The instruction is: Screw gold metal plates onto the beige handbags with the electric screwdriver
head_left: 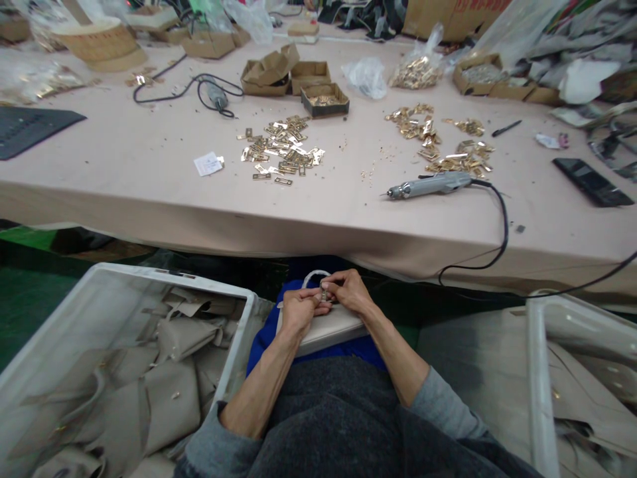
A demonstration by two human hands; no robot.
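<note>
Head view: I see a metal fitting [324, 291] pinched between left hand [300, 310] and right hand [350, 292], at the far edge of the bag [332, 329].

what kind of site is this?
Probably a bag assembly workshop: plastic bins of beige bag pieces, heaps of gold-coloured metal fittings, and a corded power screwdriver on the table.
</note>
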